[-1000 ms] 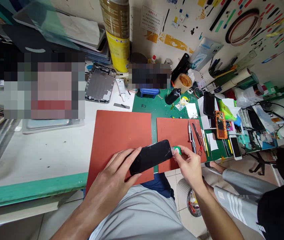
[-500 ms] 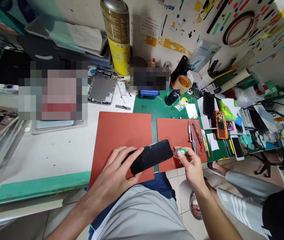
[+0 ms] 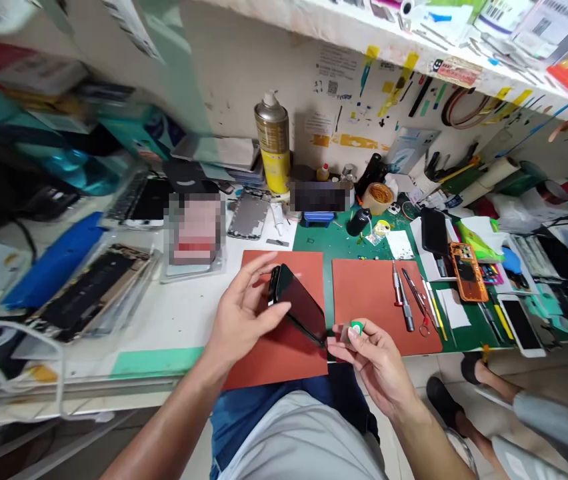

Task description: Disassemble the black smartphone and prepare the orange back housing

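Note:
A black phone (image 3: pixel 300 303) stands tilted over the left red-brown mat (image 3: pixel 284 360), its dark glass facing up and to the right. My left hand (image 3: pixel 247 310) grips its upper left end, with the thumb at the near edge and the fingers behind. By the phone's lower right corner, my right hand (image 3: pixel 377 363) pinches a small thin flat tool with a green end (image 3: pixel 357 327). The tool's tip is partly hidden by my fingers, so I cannot tell whether it touches the phone.
A second red-brown mat (image 3: pixel 369 293) bears screwdrivers (image 3: pixel 406 303) and tweezers (image 3: pixel 417 293). Beyond are a spray can (image 3: pixel 273 147), a black bottle (image 3: pixel 359 222) and an orange phone frame (image 3: pixel 468 272). A white phone (image 3: pixel 523 325) lies right. Another person's legs (image 3: pixel 529 407) stand lower right.
My left hand has turned the phone from lying sideways to a steeper tilt, its far end now pointing down and right. My right hand keeps the green-ended tool near the phone. The view has tipped upward.

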Demonstrator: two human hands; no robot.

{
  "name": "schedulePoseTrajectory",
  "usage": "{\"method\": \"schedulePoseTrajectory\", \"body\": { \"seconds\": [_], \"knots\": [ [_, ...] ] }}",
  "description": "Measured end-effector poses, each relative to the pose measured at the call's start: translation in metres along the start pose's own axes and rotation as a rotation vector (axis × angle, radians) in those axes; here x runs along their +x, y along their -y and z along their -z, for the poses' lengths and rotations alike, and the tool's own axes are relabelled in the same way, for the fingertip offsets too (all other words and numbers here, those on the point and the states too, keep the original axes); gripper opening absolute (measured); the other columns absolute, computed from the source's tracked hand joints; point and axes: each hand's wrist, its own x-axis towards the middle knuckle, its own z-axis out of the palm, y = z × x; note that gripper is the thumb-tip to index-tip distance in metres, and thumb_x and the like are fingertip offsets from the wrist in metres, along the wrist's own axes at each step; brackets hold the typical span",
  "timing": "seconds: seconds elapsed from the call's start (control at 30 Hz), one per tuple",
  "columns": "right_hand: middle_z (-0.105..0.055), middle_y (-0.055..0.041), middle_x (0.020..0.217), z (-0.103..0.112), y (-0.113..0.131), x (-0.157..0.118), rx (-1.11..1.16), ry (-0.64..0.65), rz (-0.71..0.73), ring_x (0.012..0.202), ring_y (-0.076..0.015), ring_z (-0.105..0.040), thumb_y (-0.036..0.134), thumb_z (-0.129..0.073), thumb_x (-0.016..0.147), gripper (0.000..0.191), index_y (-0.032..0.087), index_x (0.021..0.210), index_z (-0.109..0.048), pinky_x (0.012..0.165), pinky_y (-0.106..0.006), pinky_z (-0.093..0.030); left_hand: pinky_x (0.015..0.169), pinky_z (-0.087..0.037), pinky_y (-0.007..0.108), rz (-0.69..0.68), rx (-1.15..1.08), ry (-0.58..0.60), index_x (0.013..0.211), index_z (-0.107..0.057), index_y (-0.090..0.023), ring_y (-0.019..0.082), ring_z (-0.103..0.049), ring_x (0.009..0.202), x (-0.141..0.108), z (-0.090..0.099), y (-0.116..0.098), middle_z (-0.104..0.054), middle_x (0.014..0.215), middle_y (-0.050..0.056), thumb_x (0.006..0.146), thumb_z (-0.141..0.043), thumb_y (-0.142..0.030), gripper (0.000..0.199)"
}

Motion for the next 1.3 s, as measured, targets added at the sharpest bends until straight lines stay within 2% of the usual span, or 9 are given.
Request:
{"method": "schedulePoseTrajectory", "body": {
  "seconds": [0.07,0.13,0.27,0.43,0.57,0.87,1.17,1.3],
  "knots": [
    [-0.080,-0.0083,0.111,-0.008,-0.005,0.000,0.028,0.048,-0.032,0.098,-0.0264,-0.082,0.049,-0.099,0.078,0.040,0.019,0.095,-0.078,0.096,-0.043,-0.066,0.109,-0.060,0.041,0.035,0.018,-0.083,0.137,-0.068,-0.031,0.029,-0.076,0.121,0.010,0.005,-0.002,-0.073,0.130,0.008,0.086,-0.091,-0.039,0.057],
    [-0.079,-0.0067,0.104,-0.012,-0.011,0.001,-0.019,0.056,-0.002,0.094,-0.0247,-0.081,0.052,-0.097,0.080,0.040,0.019,0.094,-0.078,0.093,-0.040,-0.067,0.107,-0.061,0.044,0.070,-0.020,-0.092,0.128,-0.068,-0.030,0.027,-0.078,0.112,0.018,0.007,-0.001,-0.074,0.121,0.006,0.086,-0.091,-0.042,0.049],
    [-0.075,-0.0028,0.085,-0.011,-0.025,0.004,-0.251,-0.022,0.196,0.073,-0.0165,-0.071,0.056,-0.091,0.086,0.040,0.020,0.095,-0.079,0.073,-0.030,-0.063,0.100,-0.062,0.039,0.100,-0.036,-0.104,0.115,-0.069,-0.029,0.023,-0.077,0.104,0.023,0.007,0.006,-0.070,0.114,0.002,0.089,-0.088,-0.042,0.034],
    [-0.077,-0.0026,0.089,-0.011,-0.037,0.006,-0.466,-0.064,0.386,0.072,-0.0165,-0.066,0.049,-0.084,0.094,0.033,0.024,0.115,-0.079,0.069,-0.030,-0.062,0.102,-0.059,0.040,0.128,0.000,-0.122,0.116,-0.072,-0.028,0.025,-0.076,0.108,0.021,0.009,0.011,-0.071,0.120,0.005,0.092,-0.084,-0.047,0.033],
    [-0.075,-0.0018,0.089,-0.014,-0.039,0.010,-0.545,-0.014,0.485,0.073,-0.0165,-0.066,0.043,-0.078,0.100,0.021,0.027,0.113,-0.079,0.068,-0.030,-0.062,0.105,-0.056,0.038,0.123,0.015,-0.138,0.116,-0.074,-0.028,0.025,-0.073,0.117,0.021,0.011,0.012,-0.073,0.120,0.005,0.092,-0.085,-0.046,0.032],
    [-0.075,-0.0025,0.089,-0.024,-0.031,0.013,-0.617,0.057,0.530,0.075,-0.0171,-0.067,0.037,-0.074,0.103,0.016,0.025,0.112,-0.079,0.069,-0.029,-0.061,0.103,-0.059,0.041,0.140,-0.016,-0.129,0.118,-0.073,-0.029,0.026,-0.077,0.108,0.020,0.005,0.009,-0.071,0.118,0.004,0.093,-0.083,-0.051,0.035],
    [-0.072,-0.0016,0.083,-0.031,-0.022,0.013,-0.719,0.068,0.534,0.068,-0.0169,-0.065,0.039,-0.071,0.103,0.018,0.024,0.110,-0.079,0.066,-0.031,-0.056,0.106,-0.059,0.044,0.125,-0.026,-0.120,0.118,-0.075,-0.029,0.028,-0.075,0.116,0.020,0.005,0.009,-0.070,0.122,0.006,0.092,-0.086,-0.048,0.035],
    [-0.075,-0.0025,0.085,-0.032,-0.020,0.009,-0.724,0.044,0.621,0.071,-0.0184,-0.066,0.035,-0.072,0.103,0.013,0.026,0.108,-0.080,0.068,-0.032,-0.057,0.110,-0.058,0.046,0.126,-0.035,-0.101,0.119,-0.075,-0.029,0.028,-0.076,0.115,0.020,0.005,0.010,-0.070,0.124,0.006,0.092,-0.085,-0.048,0.035]
  ]
}}
